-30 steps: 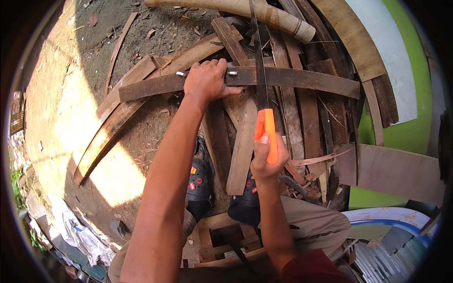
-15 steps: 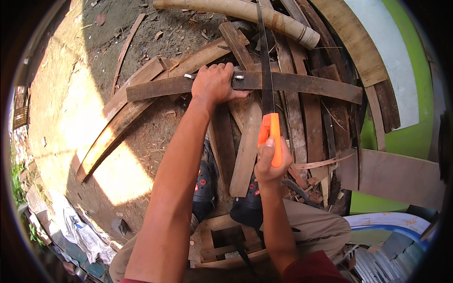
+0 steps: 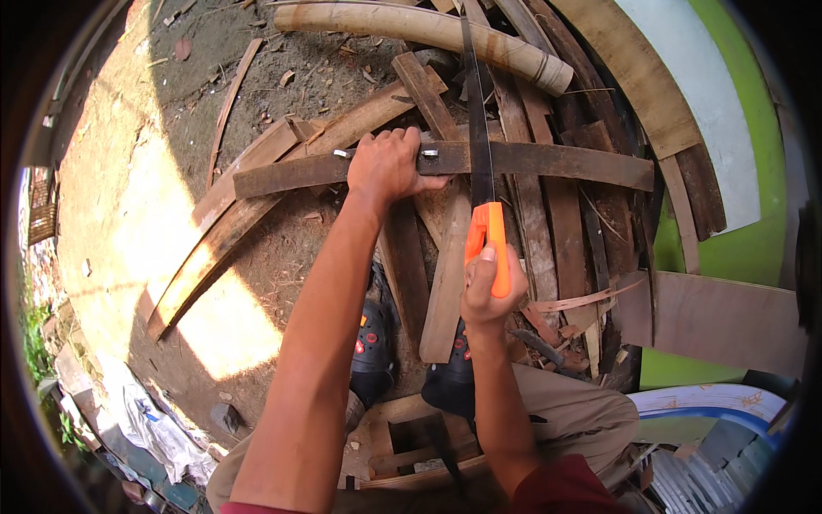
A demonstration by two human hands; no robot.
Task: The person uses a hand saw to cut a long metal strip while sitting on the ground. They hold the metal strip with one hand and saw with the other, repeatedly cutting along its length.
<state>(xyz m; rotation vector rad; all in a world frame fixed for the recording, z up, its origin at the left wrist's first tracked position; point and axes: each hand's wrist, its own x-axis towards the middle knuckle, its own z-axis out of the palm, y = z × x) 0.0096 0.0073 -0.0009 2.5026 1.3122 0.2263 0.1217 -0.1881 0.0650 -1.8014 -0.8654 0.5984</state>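
Note:
A dark, weathered wooden plank [image 3: 565,164] lies crosswise in front of me over other boards. My left hand [image 3: 390,165] is closed round its middle, pressing it from above, with two small pale metal pieces on the plank either side of the hand. My right hand [image 3: 495,287] grips the orange handle of a handsaw [image 3: 488,227]. Its long dark blade points away from me and crosses the plank just right of my left hand. Whether the teeth have cut into the wood cannot be made out.
Several old boards [image 3: 561,231] are piled beneath and right of the plank. A thick bamboo pole [image 3: 411,19] lies beyond. Long boards [image 3: 214,244] stretch to the left over dirt. Green and white panels [image 3: 728,103] stand at right. My dark clogs [image 3: 371,347] are close below.
The saw and my right hand have shifted very slightly, still across the plank. My left hand keeps its hold. The whole view has tilted a little.

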